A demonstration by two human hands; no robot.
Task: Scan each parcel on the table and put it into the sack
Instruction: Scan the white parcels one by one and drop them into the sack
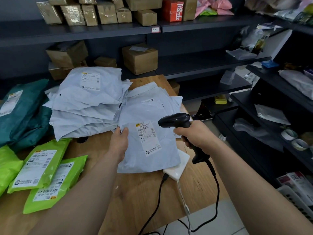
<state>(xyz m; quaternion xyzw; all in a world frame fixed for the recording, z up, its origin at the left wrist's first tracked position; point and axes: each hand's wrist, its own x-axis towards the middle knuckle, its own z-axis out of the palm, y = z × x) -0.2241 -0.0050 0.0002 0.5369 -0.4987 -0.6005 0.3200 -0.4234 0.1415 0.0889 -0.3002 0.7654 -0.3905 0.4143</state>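
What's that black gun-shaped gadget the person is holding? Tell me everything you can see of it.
The barcode scanner is black, plastic-looking and pistol-shaped: a rounded head on a slanted handle, with a coiled black cable leaving its base. The right hand grips the handle, holding it in the air, head aimed left at the label of the pale grey parcel that the left hand pinches.

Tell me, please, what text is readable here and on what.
"220A A025 70 0": white label of the grey plastic mailer gripped by the left hand.
"平刻": red cardboard box on the shelf.
Green mailers' labels, small shelf tag: too blurred to read.
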